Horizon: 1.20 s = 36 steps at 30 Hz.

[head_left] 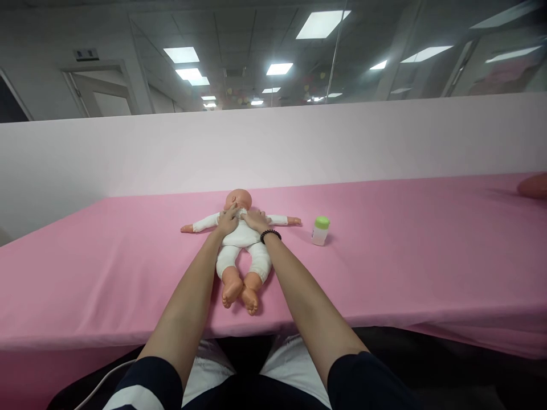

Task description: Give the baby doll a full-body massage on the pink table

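A baby doll [243,236] with a white cloth body lies on its back on the pink-covered table [405,256]. Its arms stretch out to both sides, its feet point toward me, and its bald head looks turned aside. My left hand [228,220] rests on the upper chest by the neck, fingers extended. Beside it, my right hand [256,220] lies on the other side of the chest, fingers apart; a dark coiled band [270,234] circles that wrist. The hands partly cover the doll's chest and shoulders.
A small translucent bottle [319,236] with a green lid stands right of the doll's hand. Behind the table runs a white low wall [273,145] with glass above it. At the far right edge, a skin-toned object [534,186] is cut off by the frame.
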Tool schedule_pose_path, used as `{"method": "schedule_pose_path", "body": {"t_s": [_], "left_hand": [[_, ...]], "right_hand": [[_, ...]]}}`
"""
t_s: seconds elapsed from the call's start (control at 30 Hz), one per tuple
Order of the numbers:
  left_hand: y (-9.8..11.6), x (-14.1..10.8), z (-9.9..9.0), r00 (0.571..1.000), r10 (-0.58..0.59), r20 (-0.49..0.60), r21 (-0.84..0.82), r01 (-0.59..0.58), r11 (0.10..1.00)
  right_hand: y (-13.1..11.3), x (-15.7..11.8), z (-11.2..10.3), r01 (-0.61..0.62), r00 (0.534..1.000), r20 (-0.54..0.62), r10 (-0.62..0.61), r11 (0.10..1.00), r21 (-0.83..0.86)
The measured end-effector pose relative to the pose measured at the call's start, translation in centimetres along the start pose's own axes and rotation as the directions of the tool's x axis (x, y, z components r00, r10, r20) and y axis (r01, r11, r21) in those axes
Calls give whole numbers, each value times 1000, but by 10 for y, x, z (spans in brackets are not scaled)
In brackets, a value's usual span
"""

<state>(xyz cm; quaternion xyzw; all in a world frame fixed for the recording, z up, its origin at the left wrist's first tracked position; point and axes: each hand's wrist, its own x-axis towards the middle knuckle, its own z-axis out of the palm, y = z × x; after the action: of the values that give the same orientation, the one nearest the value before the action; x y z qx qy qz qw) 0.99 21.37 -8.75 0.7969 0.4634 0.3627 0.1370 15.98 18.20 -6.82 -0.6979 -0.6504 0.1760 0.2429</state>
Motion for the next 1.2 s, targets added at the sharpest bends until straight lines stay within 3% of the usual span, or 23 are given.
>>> {"method": "schedule_pose_path", "body": {"t_s": [0.17, 0.3, 0.43, 0.77, 1.03, 1.2], "left_hand": [[-6, -6, -1, 978, 28, -208, -90, -48, 995], [-5, -8, -3, 961, 9, -278, -61, -27, 998], [-5, -8, -4, 966, -18, -256, -14, 15, 1000], [-3, -5, -3, 972, -61, -227, 125, 91, 988], [4, -13, -9, 964, 30, -266, 191, 22, 981], [7, -14, -11, 984, 61, -169, 232, -21, 973]], "right_hand": [[0, -12, 5, 65, 983, -171, -71, 997, -42], [1, -18, 3, 210, 914, -326, -243, 968, -135], [1, -18, 1, 284, 891, -300, -341, 934, -217], [-4, -11, 3, 235, 910, -287, -301, 942, -242], [-1, -18, 3, 317, 848, -353, -395, 912, -259], [0, -15, 5, 355, 865, -288, -410, 907, -225]]}}
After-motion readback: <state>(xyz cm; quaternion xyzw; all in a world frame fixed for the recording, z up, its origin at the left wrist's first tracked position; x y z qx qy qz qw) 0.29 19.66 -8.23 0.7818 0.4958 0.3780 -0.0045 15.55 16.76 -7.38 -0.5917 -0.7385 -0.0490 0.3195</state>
